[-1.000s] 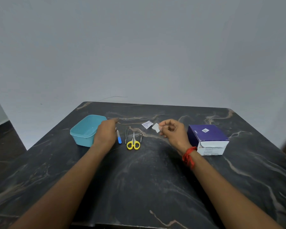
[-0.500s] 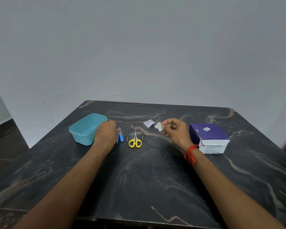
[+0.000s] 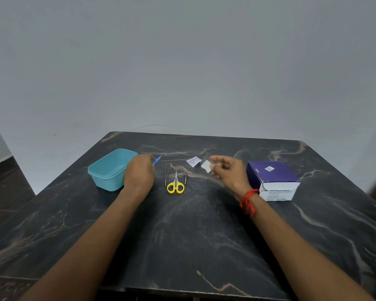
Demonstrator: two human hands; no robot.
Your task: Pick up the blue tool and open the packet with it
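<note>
- Two hands are above a dark marble counter, both near its far half.
- The left hand has its fingers curled around a thin blue tool; the tip of the tool sticks out past the fingers and points away from the person and a little to the right.
- This hand is just beside the right wall of a teal tub, which stands open on the counter.
- The right hand pinches a small white patch between thumb and fingers; its other fingers are loosely bent.
- The patch is lifted off the counter, to the left of the right hand, and I cannot tell what material it is.
- A red thread is tied around the right wrist.
- A torn white wrapper with small print lies flat on the counter, just left of the patch.
- Between the two hands lie yellow scissors, with the handles toward the person and the blades closed.
- Thin tweezers lie left of the scissors, and a small metal tool lies right of them; it is too small to identify.
- A purple box with a white front stands to the right of the right hand, near but apart from it.
- A grey wall is behind the counter.
</note>
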